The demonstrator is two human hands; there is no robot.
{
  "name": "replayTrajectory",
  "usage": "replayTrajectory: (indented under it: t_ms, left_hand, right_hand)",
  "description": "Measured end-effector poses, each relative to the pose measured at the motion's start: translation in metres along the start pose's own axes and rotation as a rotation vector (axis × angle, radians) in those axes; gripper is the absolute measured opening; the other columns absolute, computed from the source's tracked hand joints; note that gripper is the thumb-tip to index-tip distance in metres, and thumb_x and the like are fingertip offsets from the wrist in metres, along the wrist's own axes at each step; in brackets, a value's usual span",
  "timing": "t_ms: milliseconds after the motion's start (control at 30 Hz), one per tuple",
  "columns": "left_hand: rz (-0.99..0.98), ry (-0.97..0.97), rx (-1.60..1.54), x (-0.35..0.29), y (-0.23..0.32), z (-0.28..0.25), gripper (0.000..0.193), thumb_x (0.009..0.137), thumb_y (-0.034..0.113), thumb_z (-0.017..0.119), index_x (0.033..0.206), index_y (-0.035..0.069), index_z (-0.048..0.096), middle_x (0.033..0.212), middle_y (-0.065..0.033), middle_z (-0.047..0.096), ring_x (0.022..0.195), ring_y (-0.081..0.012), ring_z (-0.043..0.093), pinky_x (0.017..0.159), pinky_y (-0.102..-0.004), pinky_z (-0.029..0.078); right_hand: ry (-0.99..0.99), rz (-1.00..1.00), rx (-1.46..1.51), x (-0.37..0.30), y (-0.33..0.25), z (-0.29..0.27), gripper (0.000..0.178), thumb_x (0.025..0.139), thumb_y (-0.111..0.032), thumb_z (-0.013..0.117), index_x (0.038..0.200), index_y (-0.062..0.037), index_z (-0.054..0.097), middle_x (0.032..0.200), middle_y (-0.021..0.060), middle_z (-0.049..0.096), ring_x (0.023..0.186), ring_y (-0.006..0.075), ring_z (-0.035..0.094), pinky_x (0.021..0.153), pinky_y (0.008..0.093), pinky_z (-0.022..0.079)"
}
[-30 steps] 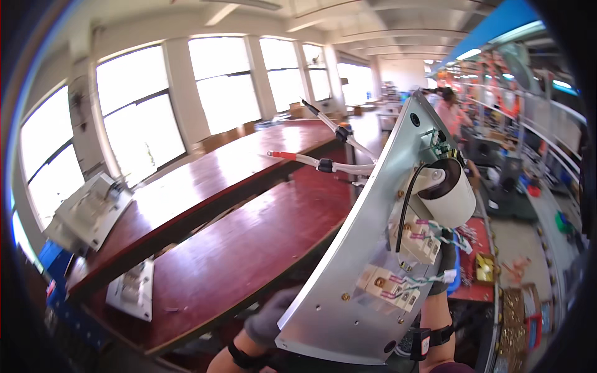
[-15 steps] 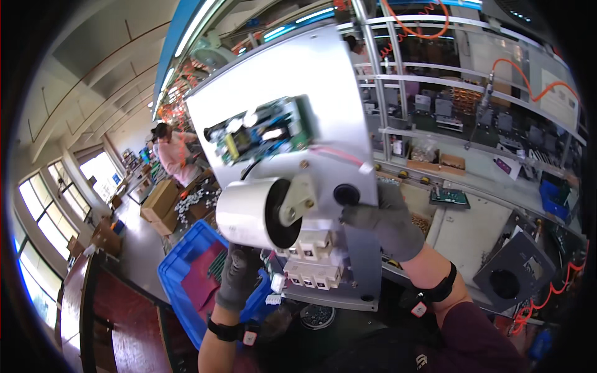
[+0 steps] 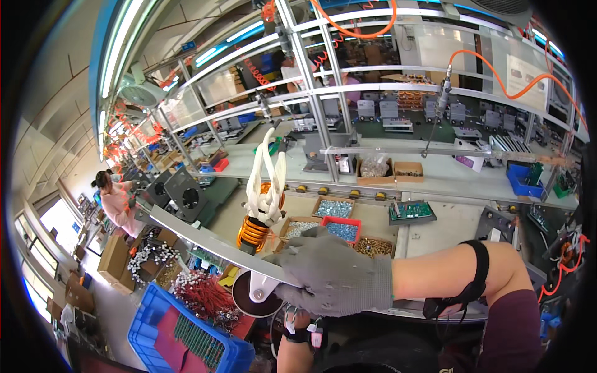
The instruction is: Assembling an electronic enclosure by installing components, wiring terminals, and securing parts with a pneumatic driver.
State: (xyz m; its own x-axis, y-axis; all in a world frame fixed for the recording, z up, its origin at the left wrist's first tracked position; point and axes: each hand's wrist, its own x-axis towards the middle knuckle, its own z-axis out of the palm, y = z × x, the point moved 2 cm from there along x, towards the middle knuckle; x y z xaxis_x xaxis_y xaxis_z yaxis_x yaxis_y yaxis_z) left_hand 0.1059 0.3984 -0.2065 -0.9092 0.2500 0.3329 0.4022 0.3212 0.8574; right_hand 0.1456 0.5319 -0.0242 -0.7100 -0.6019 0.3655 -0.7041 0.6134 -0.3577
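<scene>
My gloved right hand (image 3: pixel 336 273) is closed around the near end of a grey metal panel (image 3: pixel 211 242), which now stands almost edge-on and slants down from left to right. On its far side, an orange copper coil (image 3: pixel 254 233) carries white sleeved leads (image 3: pixel 264 180) that stick up. Below the panel shows the dark end of a cylinder (image 3: pixel 252 304), held by a metal bracket (image 3: pixel 262 287). My left forearm (image 3: pixel 295 355) comes up under the panel; its fingers are hidden behind the panel and my right hand.
A blue crate (image 3: pixel 146 317) with green circuit boards stands at lower left, beside red wire bundles (image 3: pixel 205 298). Beyond the panel are a red tray (image 3: pixel 342 230) of small parts, a box of brass fasteners (image 3: pixel 373 247) and a circuit board (image 3: pixel 410 211). A screwdriver (image 3: pixel 443 96) hangs at right. A co-worker (image 3: pixel 117 202) stands far left.
The panel has turned from facing me to nearly edge-on and come down lower. The coil and white leads now show. My left hand has gone out of sight beneath it.
</scene>
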Motion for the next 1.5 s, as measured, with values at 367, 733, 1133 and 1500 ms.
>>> replayTrajectory:
  t_ms: [367, 733, 1133, 1500]
  left_hand:
    - [0.085, -0.304, 0.271, 0.156, 0.029, 0.057, 0.052, 0.09, 0.039, 0.05, 0.128, 0.004, 0.042, 0.123, -0.0124, 0.049, 0.109, -0.0221, 0.052, 0.095, -0.0375, 0.04]
    - [0.357, -0.803, 0.598, 0.185, 0.002, 0.095, 0.041, 0.091, 0.031, 0.052, 0.122, 0.005, 0.049, 0.114, -0.0119, 0.055, 0.103, -0.0216, 0.056, 0.091, -0.0369, 0.044]
    - [0.67, -0.936, 1.09, 0.236, 0.14, 0.332, 0.029, 0.092, 0.023, 0.054, 0.116, 0.005, 0.056, 0.104, -0.0115, 0.062, 0.096, -0.0211, 0.06, 0.086, -0.0363, 0.047]
    - [0.91, -0.868, 0.513, 0.223, 0.174, 0.544, 0.023, 0.085, 0.005, 0.051, 0.106, 0.003, 0.06, 0.1, -0.0185, 0.063, 0.094, -0.0285, 0.061, 0.079, -0.0312, 0.049]
  right_hand:
    - [0.109, -0.121, -0.904, 0.114, 0.184, -0.075, 0.067, 0.069, -0.03, 0.073, 0.131, -0.0282, 0.047, 0.145, 0.0068, 0.031, 0.135, 0.0284, 0.027, 0.108, 0.051, 0.021]
    - [0.102, 0.931, 0.326, -0.072, 0.2, -0.191, 0.052, 0.08, -0.03, 0.058, 0.122, -0.002, 0.049, 0.085, 0.0074, 0.056, 0.065, 0.0145, 0.054, 0.057, 0.0281, 0.043]
    - [0.813, 1.381, 0.153, -0.353, 0.199, -0.23, 0.037, 0.093, -0.034, 0.045, 0.09, 0.0002, 0.058, 0.068, 0.0061, 0.055, 0.054, 0.0148, 0.05, 0.051, 0.0305, 0.043]
    - [1.034, 1.679, 0.393, -0.54, 0.28, -0.227, 0.043, 0.083, -0.02, 0.065, 0.12, -0.0031, 0.051, 0.07, 0.0023, 0.056, 0.047, 0.0088, 0.046, 0.041, 0.0227, 0.035]
